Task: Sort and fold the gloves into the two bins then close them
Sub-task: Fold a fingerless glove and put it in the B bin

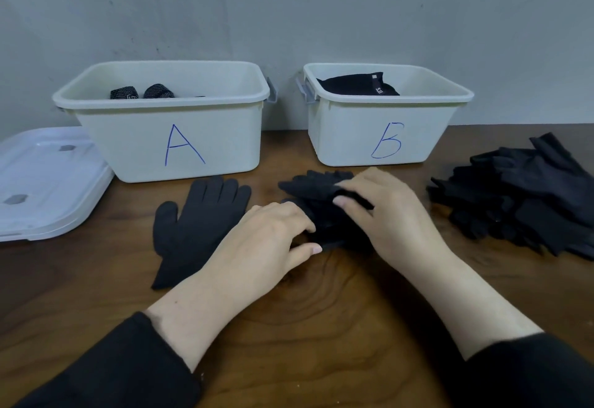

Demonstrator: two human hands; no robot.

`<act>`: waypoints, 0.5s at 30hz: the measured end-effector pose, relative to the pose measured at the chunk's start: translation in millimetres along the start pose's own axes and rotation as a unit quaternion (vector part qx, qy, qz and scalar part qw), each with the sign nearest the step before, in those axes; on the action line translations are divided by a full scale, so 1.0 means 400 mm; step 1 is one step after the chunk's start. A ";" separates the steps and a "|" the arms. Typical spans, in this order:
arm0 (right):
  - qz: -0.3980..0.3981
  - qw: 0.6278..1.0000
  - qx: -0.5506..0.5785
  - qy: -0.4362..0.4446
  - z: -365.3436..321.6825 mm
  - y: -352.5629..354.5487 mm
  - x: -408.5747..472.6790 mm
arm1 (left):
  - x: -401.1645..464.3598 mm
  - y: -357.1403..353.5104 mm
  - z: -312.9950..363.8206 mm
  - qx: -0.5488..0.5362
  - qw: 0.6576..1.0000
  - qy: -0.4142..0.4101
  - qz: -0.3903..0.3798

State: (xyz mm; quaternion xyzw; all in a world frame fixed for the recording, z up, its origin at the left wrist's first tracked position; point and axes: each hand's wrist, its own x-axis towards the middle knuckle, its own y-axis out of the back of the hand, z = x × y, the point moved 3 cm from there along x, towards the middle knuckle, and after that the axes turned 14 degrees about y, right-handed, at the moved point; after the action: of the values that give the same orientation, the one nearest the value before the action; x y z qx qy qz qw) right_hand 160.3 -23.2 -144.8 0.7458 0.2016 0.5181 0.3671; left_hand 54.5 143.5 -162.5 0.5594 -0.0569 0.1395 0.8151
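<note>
— Where's the glove being worked on?
— Centre of the frame, on the table [321, 311]: a black glove [316, 187], partly folded, its fingers pointing left. The left hand [273, 234] pinches its near edge between thumb and curled fingers; the right hand [382, 208] grips the upper fold, fingers bent over the cloth.
— Anything beside it?
— Just left, a knit glove [193, 224] lies flat, fingers toward the back. At the right edge sits a pile [527, 195] of black gloves.
— And the bins?
— Both stand open behind. Bin A [167, 137], upper left, has a blue "A" on its front and rolled grey-black gloves inside. Bin B [382, 131], upper right, has a blue "B" and holds folded black fabric with a small white mark I can't read.
— Lids?
— One clear lid [45, 182] lies at the far left, beside bin A.
</note>
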 end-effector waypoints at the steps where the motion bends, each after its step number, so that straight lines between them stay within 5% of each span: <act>1: -0.024 1.000 0.008 0.004 0.001 -0.010 -0.007 | 0.000 0.006 -0.003 -0.005 1.000 0.010 0.008; 5: -0.082 0.996 0.016 0.013 -0.004 -0.035 -0.029 | 0.006 0.031 -0.017 -0.009 0.998 0.045 0.053; 11: -0.041 0.999 -0.001 0.023 -0.022 -0.025 -0.017 | 0.009 0.016 -0.017 0.024 0.998 0.058 0.002; 15: -0.095 0.995 0.007 0.020 -0.024 -0.033 -0.025 | 0.008 0.020 -0.009 0.049 0.996 0.066 0.032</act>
State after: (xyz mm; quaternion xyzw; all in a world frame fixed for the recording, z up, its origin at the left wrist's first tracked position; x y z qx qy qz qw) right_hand 148.8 -18.2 -159.1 0.7153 0.2825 0.4946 0.4049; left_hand 55.1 150.1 -155.9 0.5862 -0.0140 0.2051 0.7836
